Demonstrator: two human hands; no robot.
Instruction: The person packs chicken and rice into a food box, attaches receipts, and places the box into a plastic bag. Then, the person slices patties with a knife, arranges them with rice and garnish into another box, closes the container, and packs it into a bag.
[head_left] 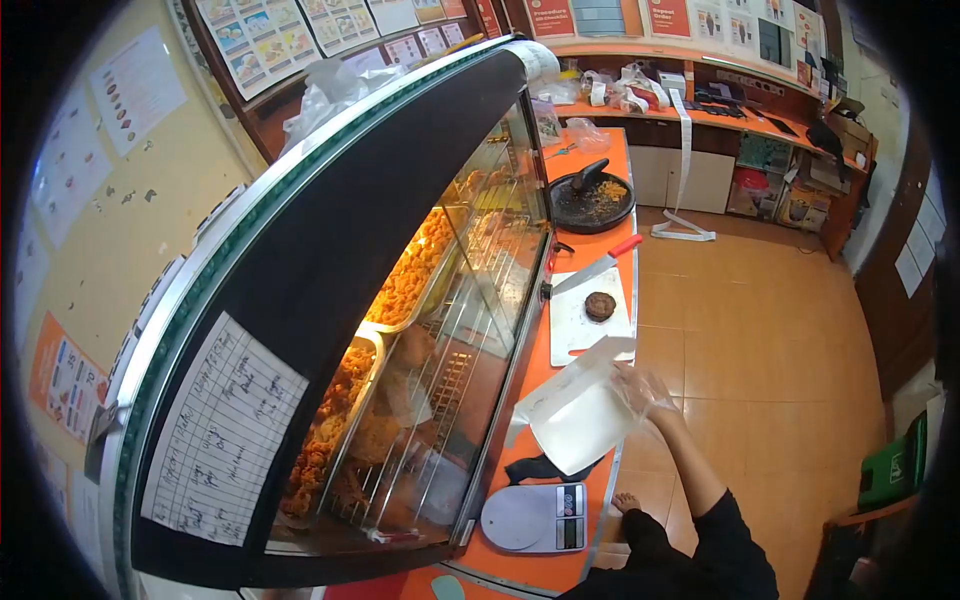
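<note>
My right hand (648, 392), in a clear plastic glove, grips the right side of an open white paper box (585, 418). The box is tilted above the orange counter, and its visible inside is bare white. Just beyond it lies a white cutting board (566, 335) with a dark round patty (600, 306) on it. A knife (590, 274) with a red handle rests across the board's far end. Below the box are a black cloth (540, 469) and a kitchen scale (525, 520). My left hand does not show; the case glass carries blurred reflections.
A glass display case (497, 400) with trays of fried food (410, 272) runs along the left. Farther up the counter sits a black stone mortar (580, 215) with its pestle (590, 176). A paper strip (684, 150) hangs from the back counter to the floor. A green bin (893, 468) stands right.
</note>
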